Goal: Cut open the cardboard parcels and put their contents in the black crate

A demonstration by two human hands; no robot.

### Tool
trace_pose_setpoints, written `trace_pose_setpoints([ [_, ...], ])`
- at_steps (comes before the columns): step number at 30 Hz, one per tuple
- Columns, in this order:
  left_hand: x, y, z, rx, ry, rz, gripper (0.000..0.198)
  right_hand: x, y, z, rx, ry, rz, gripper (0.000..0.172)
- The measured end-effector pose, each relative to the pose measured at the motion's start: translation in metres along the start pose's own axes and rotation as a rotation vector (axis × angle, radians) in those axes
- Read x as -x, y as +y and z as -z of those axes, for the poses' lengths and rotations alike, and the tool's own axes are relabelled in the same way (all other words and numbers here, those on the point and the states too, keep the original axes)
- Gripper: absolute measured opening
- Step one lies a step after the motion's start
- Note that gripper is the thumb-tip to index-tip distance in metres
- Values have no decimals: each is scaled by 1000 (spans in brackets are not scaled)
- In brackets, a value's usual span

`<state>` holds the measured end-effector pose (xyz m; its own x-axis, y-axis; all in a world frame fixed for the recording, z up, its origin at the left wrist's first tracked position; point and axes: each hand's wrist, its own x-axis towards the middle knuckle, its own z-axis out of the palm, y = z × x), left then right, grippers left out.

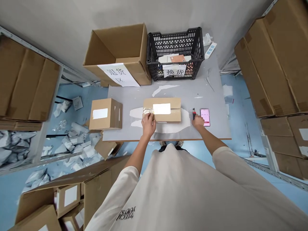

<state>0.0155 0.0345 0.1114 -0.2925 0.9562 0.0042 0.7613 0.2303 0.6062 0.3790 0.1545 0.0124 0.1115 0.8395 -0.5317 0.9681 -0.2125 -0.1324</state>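
Observation:
A closed cardboard box with a white label and shiny clear tape lies on the table in front of me. My left hand grips the front left corner of this box, fingers curled over its edge. To the right of the box, my right hand is closed around the lower part of a red and black utility knife. Its front end points away from me, apart from the box. Beside that hand lies a phone with a pink screen, partly covered by the fingers.
A smaller labelled box stands at the table's left. Behind are an open carton with a paper sign and a black plastic crate holding packages. A power strip lies at the back right. Shelves with cartons flank the table.

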Motion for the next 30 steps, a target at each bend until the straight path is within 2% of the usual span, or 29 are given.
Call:
trace_pose_setpoints([
  [3, 0, -3, 4, -16, -37, -32, 50, 1, 1, 9, -146, 4, -110, 45],
  [7, -3, -10, 8, 7, -66, -99, 50, 1, -3, 38, -603, 104, -212, 39],
  [10, -4, -15, 6, 9, -68, -146, 52, 2, -19, 73, -950, 139, -104, 34],
  [12, -3, -17, 3, -15, -72, -151, 55, 8, -37, 98, -1016, 135, 34, 34],
  [16, 1, -20, -1, -127, -92, -172, 58, 38, -90, 137, -792, 82, 446, 46],
  [19, 2, -21, -3, -146, -98, -196, 56, 67, -139, 146, -445, 116, 771, 41],
  [21, 1, -22, -3, -130, -98, -194, 56, 83, -171, 145, -209, 87, 893, 39],
  [25, 0, -21, -5, -101, -105, -202, 58, 99, -223, 137, 147, 25, 902, 41],
  [30, 2, -18, -5, -76, -72, -215, 56, 102, -254, 132, 305, 15, 864, 44],
])
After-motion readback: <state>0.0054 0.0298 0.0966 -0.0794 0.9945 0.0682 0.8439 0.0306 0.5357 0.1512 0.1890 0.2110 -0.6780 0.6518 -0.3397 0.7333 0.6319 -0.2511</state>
